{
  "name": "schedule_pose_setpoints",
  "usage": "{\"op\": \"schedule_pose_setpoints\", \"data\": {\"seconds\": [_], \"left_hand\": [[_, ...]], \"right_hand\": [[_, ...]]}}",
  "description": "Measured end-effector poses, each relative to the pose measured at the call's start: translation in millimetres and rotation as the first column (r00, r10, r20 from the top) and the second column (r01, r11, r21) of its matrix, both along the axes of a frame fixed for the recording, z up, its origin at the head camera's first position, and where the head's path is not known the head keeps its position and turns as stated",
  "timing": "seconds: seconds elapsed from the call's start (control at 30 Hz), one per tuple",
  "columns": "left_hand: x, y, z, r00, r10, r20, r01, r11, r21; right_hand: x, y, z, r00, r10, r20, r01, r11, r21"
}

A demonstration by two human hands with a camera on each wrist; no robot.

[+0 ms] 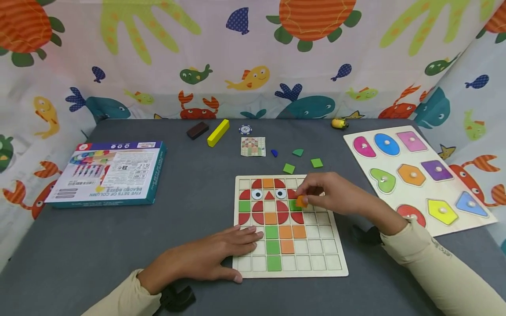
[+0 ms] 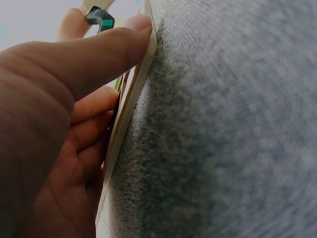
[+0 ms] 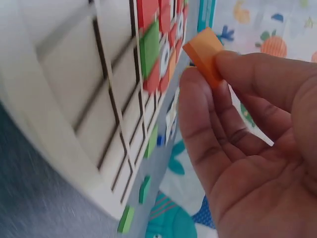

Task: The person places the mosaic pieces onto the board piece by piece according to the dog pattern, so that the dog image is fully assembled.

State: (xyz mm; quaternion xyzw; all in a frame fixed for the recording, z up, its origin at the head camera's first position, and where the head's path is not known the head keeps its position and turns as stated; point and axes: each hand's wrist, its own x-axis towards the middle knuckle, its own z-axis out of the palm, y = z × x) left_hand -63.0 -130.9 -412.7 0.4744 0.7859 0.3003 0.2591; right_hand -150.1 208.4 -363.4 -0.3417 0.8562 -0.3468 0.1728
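Far left on the grey table (image 1: pixel 189 184), a blue box (image 1: pixel 110 173) lies flat, well clear of the action. Further back sit a brown block (image 1: pixel 197 130) and a yellow bar (image 1: pixel 218 132), side by side, with a round chip (image 1: pixel 245 129) and a small pattern card (image 1: pixel 253 146) just to their right.

Now the left hand (image 1: pixel 213 259): it lies flat on the lower left corner of the grid board (image 1: pixel 316 267), fingers straight and close together on the pale cells, thumb along the front edge. The left wrist view confirms it, the thumb (image 2: pixel 106 47) pressing against the board's thin edge (image 2: pixel 130 111).

The board itself carries a face of red, green and orange tiles, with a green and orange column below. Its right-hand cells are bare.

On to the right hand (image 1: pixel 336 193), which hovers over the board's upper right part. It pinches an orange tile (image 1: pixel 301 201) between thumb and forefinger, just above the board, beside the green tile at the right of the face. The right wrist view shows it well: the tile (image 3: pixel 205 54) is held at the fingertips, clear of the board, the other fingers loosely curled.

Behind the hand, loose green tiles (image 1: pixel 289 168) and a small blue piece (image 1: pixel 274 153) lie on the table. Far right, a shape puzzle (image 1: pixel 419 175) with knobbed pieces lies flat; a small yellow toy (image 1: pixel 339 123) sits behind it.
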Motion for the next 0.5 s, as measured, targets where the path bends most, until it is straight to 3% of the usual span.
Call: {"op": "schedule_pose_setpoints", "data": {"seconds": [0.2,0.4,0.5], "left_hand": [[-2.0,1.7,-0.1,1.000,-0.004,-0.016,0.004,1.000,-0.002],[-1.2,1.7,0.2,1.000,0.000,-0.017,0.000,1.000,-0.008],[-0.6,1.1,0.8,1.000,0.006,-0.019,-0.006,1.000,-0.013]], "right_hand": [[19.6,-5.3,-3.7,0.992,0.114,0.046,-0.114,0.993,0.004],[35.0,-11.2,-9.4,0.966,0.178,0.189,-0.184,0.983,0.010],[40.1,-13.6,-13.6,0.956,0.196,0.218,-0.199,0.980,-0.009]]}}
